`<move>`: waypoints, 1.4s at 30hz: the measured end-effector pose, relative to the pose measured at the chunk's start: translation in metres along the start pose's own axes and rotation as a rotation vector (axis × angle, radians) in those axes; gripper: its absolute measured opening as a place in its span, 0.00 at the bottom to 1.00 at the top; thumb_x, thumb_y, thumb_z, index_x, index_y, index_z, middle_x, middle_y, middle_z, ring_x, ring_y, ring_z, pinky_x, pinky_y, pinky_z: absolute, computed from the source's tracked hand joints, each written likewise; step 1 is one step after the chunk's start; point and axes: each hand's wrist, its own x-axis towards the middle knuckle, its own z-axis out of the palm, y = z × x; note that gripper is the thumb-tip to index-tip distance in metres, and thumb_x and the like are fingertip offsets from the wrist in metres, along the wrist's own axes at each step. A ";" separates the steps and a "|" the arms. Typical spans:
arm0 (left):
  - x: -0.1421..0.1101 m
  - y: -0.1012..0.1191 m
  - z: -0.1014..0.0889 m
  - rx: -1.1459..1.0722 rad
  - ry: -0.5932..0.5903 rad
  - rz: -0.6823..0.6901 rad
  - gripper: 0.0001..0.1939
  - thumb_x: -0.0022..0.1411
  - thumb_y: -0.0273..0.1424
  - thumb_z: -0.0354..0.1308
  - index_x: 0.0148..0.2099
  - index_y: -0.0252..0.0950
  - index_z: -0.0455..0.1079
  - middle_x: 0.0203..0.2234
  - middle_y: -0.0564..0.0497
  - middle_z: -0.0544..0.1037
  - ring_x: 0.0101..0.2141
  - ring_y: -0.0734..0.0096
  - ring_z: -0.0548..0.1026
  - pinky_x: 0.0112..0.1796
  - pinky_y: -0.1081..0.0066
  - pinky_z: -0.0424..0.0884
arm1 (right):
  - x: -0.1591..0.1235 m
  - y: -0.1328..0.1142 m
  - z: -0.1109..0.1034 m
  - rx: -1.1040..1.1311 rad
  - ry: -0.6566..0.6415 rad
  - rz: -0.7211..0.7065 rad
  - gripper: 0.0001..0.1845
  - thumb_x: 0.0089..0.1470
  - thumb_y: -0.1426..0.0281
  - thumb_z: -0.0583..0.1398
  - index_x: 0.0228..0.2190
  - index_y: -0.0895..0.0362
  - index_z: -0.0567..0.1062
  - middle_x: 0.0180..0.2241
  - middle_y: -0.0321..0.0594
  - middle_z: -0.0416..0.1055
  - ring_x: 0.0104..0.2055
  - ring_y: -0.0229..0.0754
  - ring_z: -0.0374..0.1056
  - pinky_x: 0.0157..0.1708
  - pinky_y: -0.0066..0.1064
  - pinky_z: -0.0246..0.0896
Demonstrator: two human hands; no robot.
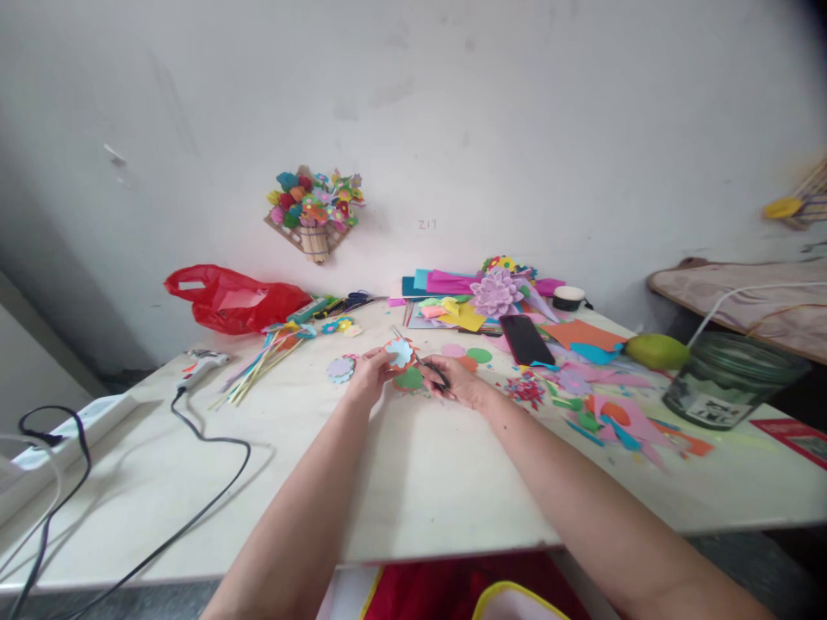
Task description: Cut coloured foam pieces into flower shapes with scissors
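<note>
Above the middle of the white table, my left hand (369,376) pinches a light blue scalloped flower cutout (401,351), with an orange piece showing behind its edge. My right hand (457,381) is closed around black-handled scissors (437,374), whose blades lie close to the cutout's right edge; I cannot tell whether they touch it. Under the hands lies a green round piece (408,380). Left of my left hand rests a pale purple and blue flower cutout (341,369). Pink and green discs (479,355) lie beyond my right hand.
Left stand a glue gun (205,370) with its black cord, a power strip (71,430), thin sticks (258,375) and a red plastic bag (236,300). On the right are a phone (525,340), coloured scraps (620,418), a yellow-green fruit (657,351) and a glass jar (718,392).
</note>
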 end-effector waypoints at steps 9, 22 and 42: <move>-0.004 0.002 0.004 0.054 -0.029 0.000 0.09 0.38 0.29 0.64 0.26 0.31 0.72 0.21 0.49 0.77 0.24 0.69 0.75 0.30 0.70 0.71 | 0.000 0.000 0.002 0.011 0.039 0.005 0.15 0.43 0.61 0.60 0.31 0.58 0.66 0.17 0.29 0.63 0.12 0.28 0.55 0.08 0.21 0.36; -0.009 0.005 0.013 0.084 -0.006 0.073 0.05 0.38 0.28 0.64 0.19 0.33 0.70 0.17 0.51 0.74 0.21 0.71 0.72 0.32 0.69 0.68 | 0.000 0.001 0.004 0.068 0.047 0.012 0.16 0.43 0.59 0.60 0.30 0.57 0.65 0.18 0.29 0.64 0.13 0.29 0.58 0.08 0.20 0.38; -0.008 0.003 0.015 0.062 -0.002 0.068 0.05 0.38 0.28 0.64 0.19 0.33 0.71 0.16 0.51 0.74 0.21 0.72 0.72 0.32 0.70 0.68 | 0.000 -0.004 0.012 0.004 0.132 -0.002 0.15 0.42 0.64 0.59 0.34 0.57 0.66 0.17 0.27 0.62 0.12 0.29 0.56 0.08 0.20 0.36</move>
